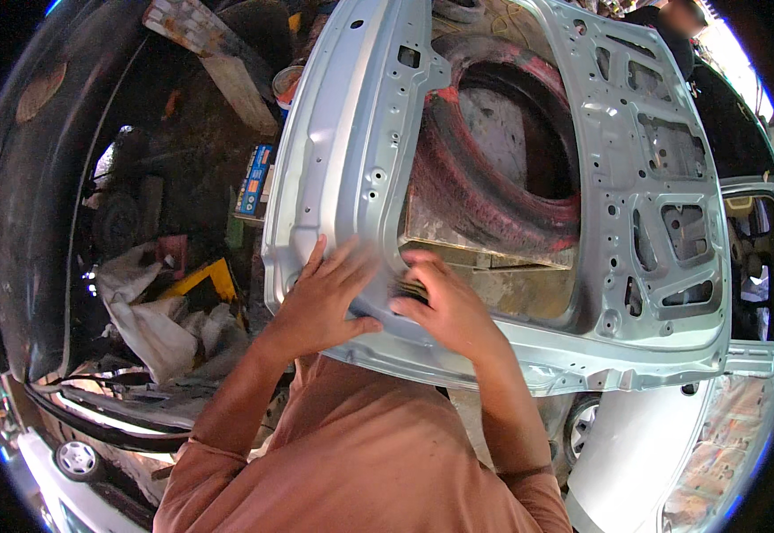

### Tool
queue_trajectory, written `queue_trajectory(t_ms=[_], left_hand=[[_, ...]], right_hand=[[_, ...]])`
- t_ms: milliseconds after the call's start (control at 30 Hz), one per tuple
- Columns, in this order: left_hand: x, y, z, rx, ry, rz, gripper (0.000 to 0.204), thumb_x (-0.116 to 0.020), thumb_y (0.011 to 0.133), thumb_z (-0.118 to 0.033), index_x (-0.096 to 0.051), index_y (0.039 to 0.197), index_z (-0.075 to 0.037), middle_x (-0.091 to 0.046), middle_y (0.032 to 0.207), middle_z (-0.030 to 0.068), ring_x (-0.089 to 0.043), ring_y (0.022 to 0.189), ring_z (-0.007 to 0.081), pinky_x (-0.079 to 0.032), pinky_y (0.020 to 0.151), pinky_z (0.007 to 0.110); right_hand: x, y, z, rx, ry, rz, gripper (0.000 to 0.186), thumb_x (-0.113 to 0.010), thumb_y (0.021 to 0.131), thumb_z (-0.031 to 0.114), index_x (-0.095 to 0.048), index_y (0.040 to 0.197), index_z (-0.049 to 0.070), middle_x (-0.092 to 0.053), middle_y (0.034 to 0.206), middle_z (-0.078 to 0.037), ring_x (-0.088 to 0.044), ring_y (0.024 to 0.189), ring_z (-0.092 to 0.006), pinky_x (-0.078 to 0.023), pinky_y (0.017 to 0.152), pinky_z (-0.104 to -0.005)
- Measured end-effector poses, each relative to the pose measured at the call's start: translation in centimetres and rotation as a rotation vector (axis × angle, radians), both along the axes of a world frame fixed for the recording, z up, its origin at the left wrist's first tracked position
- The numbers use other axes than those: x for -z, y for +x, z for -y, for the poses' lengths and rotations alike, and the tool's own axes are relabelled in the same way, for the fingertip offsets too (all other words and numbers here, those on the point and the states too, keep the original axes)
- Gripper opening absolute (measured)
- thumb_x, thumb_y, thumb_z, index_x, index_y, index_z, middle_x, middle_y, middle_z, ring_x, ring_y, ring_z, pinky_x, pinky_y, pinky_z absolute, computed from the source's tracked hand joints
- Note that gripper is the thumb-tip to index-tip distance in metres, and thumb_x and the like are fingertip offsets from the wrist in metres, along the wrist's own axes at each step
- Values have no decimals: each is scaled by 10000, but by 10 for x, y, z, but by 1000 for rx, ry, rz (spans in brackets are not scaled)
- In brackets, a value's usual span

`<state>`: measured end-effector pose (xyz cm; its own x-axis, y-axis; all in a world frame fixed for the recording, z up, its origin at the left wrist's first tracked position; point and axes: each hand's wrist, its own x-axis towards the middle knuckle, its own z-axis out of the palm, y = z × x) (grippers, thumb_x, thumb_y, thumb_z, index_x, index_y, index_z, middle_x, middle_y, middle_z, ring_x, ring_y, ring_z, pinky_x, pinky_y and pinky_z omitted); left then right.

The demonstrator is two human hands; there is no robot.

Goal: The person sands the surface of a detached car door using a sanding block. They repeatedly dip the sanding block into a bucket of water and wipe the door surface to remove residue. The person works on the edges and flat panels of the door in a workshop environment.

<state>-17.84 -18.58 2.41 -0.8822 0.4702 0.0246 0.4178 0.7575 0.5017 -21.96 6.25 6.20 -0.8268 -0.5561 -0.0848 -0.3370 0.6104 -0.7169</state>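
Note:
A bare silver-grey car tailgate panel (pixel 338 191), with a large window opening and many cut-outs, lies in front of me. My left hand (pixel 320 302) rests palm down on its left near corner, fingers spread and partly smeared by motion. At the near left corner of the opening, my right hand (pixel 445 306) is bent with the thumb and fingers curled toward each other. Something dark with yellowish streaks shows between them, too blurred to name. Both hands are close together on the panel's near edge. Dark smudges mark the metal around the opening's near corners.
A worn tyre (pixel 485 209) with reddish dust lies beneath the opening, over boards. Left are a blue box (pixel 254 182), crumpled pale sheeting (pixel 151 324), a yellow angled piece (pixel 205 289) and a dark car body (pixel 36 204). A white car panel (pixel 640 453) stands at right; a person is at the far right.

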Motion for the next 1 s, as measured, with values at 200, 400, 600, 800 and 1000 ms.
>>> queue_trajectory(t_ms=[200, 400, 600, 800, 1000], left_hand=[[-5, 1, 1, -25, -30, 50, 1045, -774, 822, -633, -455, 1579, 13, -413, 1675, 174, -258, 1617, 331, -82, 1335, 564], [-3, 2, 1, -5, -18, 12, 1031, -758, 840, -635, -453, 1580, 15, -404, 1681, 173, -250, 1621, 328, -76, 1337, 559], [-1, 0, 0, -10, -39, 30, 1037, -752, 836, -652, -460, 1577, 13, -404, 1681, 173, -254, 1618, 332, -72, 1337, 561], [2, 2, 0, -13, -15, 20, 1037, -747, 842, -659, -458, 1580, 10, -405, 1680, 173, -253, 1618, 334, -62, 1337, 563], [1, 3, 3, -16, -34, 40, 1028, -782, 832, -616, -459, 1578, 12, -406, 1681, 172, -250, 1620, 335, -64, 1337, 564]], right_hand=[[12, 6, -12, 43, 17, -42, 496, -824, 917, 310, -634, 1251, -3, -649, 1353, -202, -660, 1193, -387, -533, 984, -431], [2, 3, -16, 138, 41, 63, 485, -798, 929, 357, -628, 1226, 13, -667, 1265, -246, -672, 1153, -425, -545, 940, -491], [-1, -11, 12, 211, 64, 152, 431, -788, 937, 354, -615, 1147, 19, -717, 1087, -242, -697, 1014, -470, -544, 861, -538], [-7, -15, 4, 156, 101, 140, 429, -798, 929, 329, -613, 1150, 11, -719, 1044, -257, -692, 991, -487, -535, 840, -551], [4, -12, -7, 121, 116, 43, 413, -802, 934, 339, -624, 1114, 12, -706, 988, -234, -705, 930, -424, -527, 804, -506]])
